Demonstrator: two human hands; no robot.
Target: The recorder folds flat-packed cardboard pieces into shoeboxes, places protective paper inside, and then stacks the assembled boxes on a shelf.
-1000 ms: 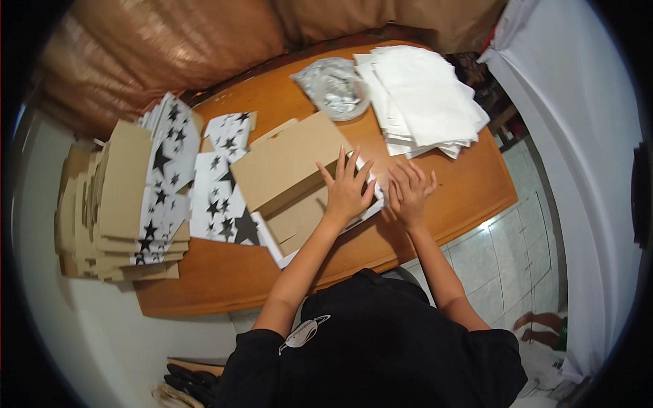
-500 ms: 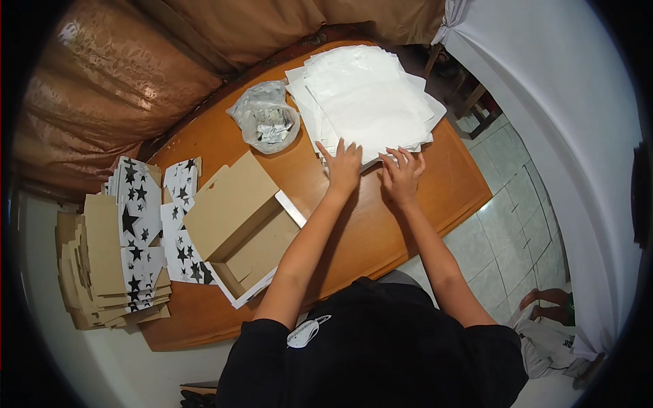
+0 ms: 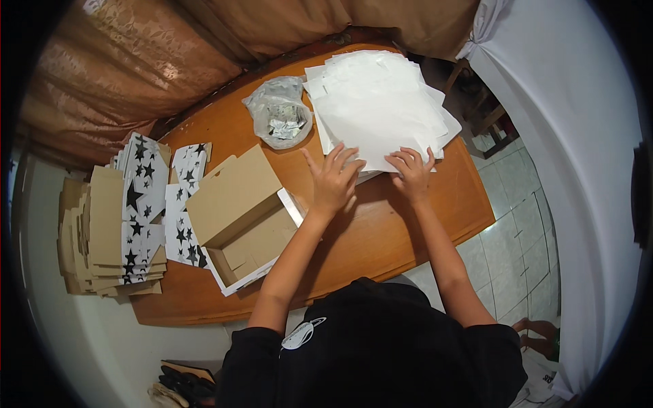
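A thick, uneven stack of white paper sheets (image 3: 374, 102) lies at the far right of the wooden table. At its near edge is my left hand (image 3: 332, 185), fingers spread, the fingertips by the top sheet's corner and the thumb pointing down toward the tabletop. My right hand (image 3: 412, 177) rests bent, spread fingertips on the same near edge, farther right. Whether its thumb reaches under a sheet is hard to see. Left of my left forearm sits an open cardboard box (image 3: 235, 197), brown inside with white outer edges, its lid raised.
A clear plastic bag (image 3: 280, 115) of small silvery packets stands left of the paper. Flattened star-print cartons (image 3: 143, 177) pile up at the table's left end, beside another star-print carton (image 3: 182, 224) under the box. Brown curtains (image 3: 136, 61) hang behind; a white cloth (image 3: 564, 136) hangs right.
My left hand has drawn back slightly off the paper toward me, and its thumb has dropped. The right hand stays at the paper's near edge. The whole view has shifted a little.
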